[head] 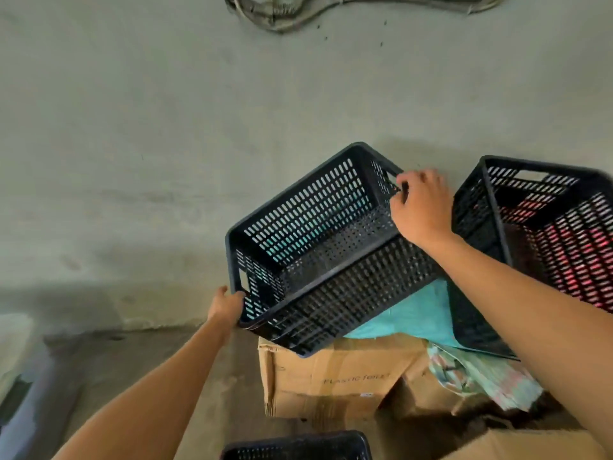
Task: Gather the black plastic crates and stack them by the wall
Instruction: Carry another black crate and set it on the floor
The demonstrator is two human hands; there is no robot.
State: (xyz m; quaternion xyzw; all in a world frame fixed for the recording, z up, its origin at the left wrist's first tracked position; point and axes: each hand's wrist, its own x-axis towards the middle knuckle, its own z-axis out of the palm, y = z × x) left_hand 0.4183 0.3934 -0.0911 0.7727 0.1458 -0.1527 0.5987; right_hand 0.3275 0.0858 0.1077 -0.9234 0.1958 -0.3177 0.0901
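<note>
A black slotted plastic crate (318,254) is tilted above a cardboard box, its open top facing me. My left hand (227,307) grips its near-left end at the handle slot. My right hand (419,205) holds the far-right end at the rim. A second black crate (544,234) leans at the right, close to the wall, with something red showing through its slots. The rim of a third black crate (298,446) shows at the bottom edge.
A grey concrete wall (166,127) fills the upper view. Below the held crate sits a cardboard box (331,383) with teal cloth (408,320) and patterned fabric (481,380) on it. More cardboard (530,443) lies at the bottom right. A pale object (13,343) is at the left edge.
</note>
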